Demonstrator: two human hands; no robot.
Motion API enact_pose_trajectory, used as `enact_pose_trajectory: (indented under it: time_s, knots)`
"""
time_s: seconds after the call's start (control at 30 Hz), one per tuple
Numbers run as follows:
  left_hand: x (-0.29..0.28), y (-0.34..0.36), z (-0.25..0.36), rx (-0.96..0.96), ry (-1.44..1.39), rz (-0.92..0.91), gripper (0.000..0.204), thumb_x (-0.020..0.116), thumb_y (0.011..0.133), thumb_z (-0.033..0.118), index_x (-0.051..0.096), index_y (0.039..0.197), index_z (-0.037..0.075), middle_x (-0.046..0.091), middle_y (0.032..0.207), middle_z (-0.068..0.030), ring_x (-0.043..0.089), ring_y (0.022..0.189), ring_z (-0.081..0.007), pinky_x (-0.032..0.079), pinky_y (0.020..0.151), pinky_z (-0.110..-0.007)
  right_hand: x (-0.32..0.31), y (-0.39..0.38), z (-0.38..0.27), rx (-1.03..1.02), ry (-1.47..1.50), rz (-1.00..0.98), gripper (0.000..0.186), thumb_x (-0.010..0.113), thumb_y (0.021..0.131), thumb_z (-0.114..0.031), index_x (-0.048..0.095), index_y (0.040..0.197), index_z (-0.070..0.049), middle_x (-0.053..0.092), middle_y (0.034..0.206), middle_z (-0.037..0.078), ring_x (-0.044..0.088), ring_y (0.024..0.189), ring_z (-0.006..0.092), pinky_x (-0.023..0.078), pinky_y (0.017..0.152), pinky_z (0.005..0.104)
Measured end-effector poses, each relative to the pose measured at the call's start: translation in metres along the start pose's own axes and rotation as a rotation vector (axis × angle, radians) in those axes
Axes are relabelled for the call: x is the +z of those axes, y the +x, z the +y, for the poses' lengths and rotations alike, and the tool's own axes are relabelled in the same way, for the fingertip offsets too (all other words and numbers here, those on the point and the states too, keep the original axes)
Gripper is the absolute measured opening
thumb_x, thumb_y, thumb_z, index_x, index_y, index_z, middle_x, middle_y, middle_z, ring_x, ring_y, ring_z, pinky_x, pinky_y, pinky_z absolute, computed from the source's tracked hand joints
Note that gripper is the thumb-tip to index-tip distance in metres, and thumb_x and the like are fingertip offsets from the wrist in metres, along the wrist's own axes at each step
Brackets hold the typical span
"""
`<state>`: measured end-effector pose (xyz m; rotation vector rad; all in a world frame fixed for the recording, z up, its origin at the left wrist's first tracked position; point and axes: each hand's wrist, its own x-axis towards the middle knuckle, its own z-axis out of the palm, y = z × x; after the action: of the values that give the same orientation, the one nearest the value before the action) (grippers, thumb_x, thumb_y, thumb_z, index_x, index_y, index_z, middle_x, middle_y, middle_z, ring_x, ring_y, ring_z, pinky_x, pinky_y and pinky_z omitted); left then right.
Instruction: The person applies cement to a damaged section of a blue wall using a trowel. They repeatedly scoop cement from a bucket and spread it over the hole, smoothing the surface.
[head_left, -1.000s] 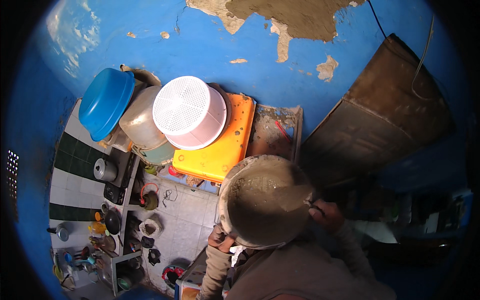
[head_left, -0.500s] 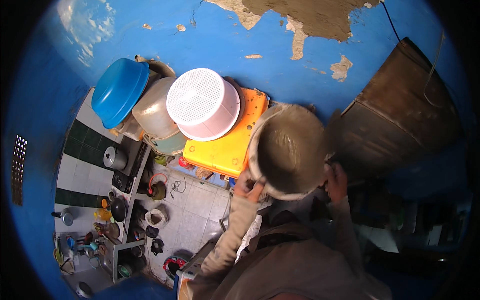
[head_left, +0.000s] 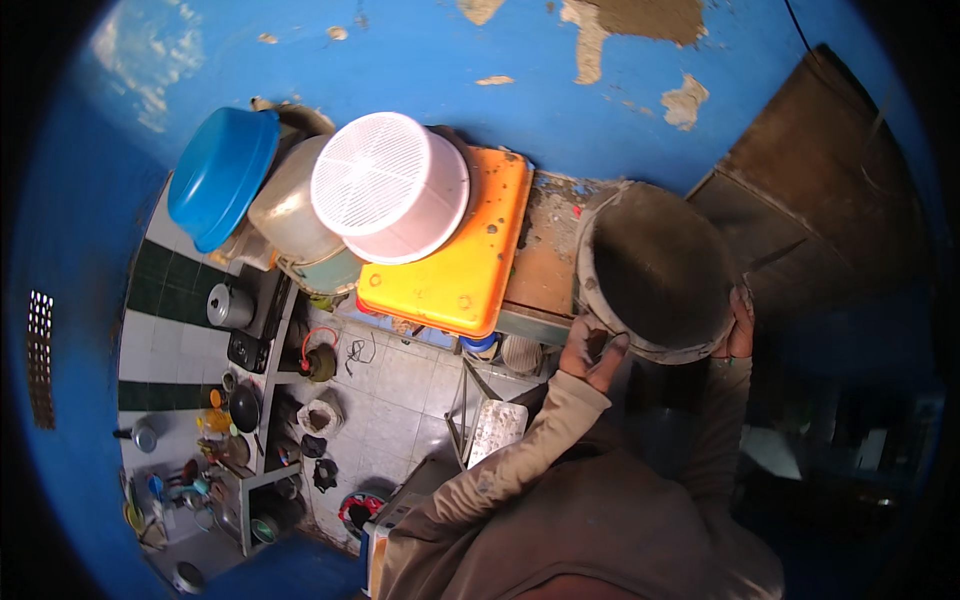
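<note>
A large, round, grey-brown basin (head_left: 655, 265), dusty and with a worn pale rim, has its hollow side turned up toward me. My left hand (head_left: 592, 352) grips its near-left rim, the thumb on the rim. On the near-right side, my right hand (head_left: 738, 325) is wrapped around the edge, its fingers partly hidden. The basin is over the right part of a worn wooden cabinet top (head_left: 545, 240); I cannot tell whether it rests there. Left of it, an orange plastic tub (head_left: 500, 230) lies upside down with a white perforated colander (head_left: 370, 185) on it.
Farther left are a blue basin (head_left: 222, 180) and a metal pot (head_left: 295, 200). A brown panel (head_left: 800, 150) leans at the right by the blue wall. Below the cabinet is a metal-framed stool (head_left: 497, 430); kitchen shelves (head_left: 262, 430) with pots stand at the left.
Both hands have moved the basin to the right, away from the orange tub. More of the wooden top between them now shows. The view has shifted slightly.
</note>
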<state>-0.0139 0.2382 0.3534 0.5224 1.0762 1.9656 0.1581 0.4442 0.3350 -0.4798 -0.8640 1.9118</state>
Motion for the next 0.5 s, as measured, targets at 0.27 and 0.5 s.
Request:
enact_pose_trajectory:
  time_s: [0.27, 0.5]
  knots:
    - [-0.019, -0.017, -0.007, 0.027, 0.336, -0.164, 0.018, 0.058, 0.084, 0.004, 0.048, 0.100, 0.003, 0.053, 0.106, -0.0082, 0.051, 0.100, -0.0161, 0.042, 0.086, -0.029, -0.017, -0.046, 0.012, -0.002, 0.092, 0.266, 0.036, 0.046, 0.089, -0.018, 0.049, 0.121, -0.003, 0.052, 0.123, 0.011, 0.048, 0.114, 0.0237, 0.036, 0.098, 0.0369]
    - [-0.010, -0.019, 0.022, 0.097, 0.567, -0.170, 0.028, 0.062, 0.078, 0.005, 0.055, 0.105, -0.001, 0.045, 0.123, -0.0210, 0.038, 0.123, -0.0317, 0.031, 0.099, -0.035, -0.038, -0.049, 0.026, 0.053, 0.184, 0.217, 0.041, 0.045, 0.088, -0.023, 0.049, 0.120, 0.001, 0.052, 0.122, 0.012, 0.049, 0.113, 0.0243, 0.035, 0.098, 0.0356]
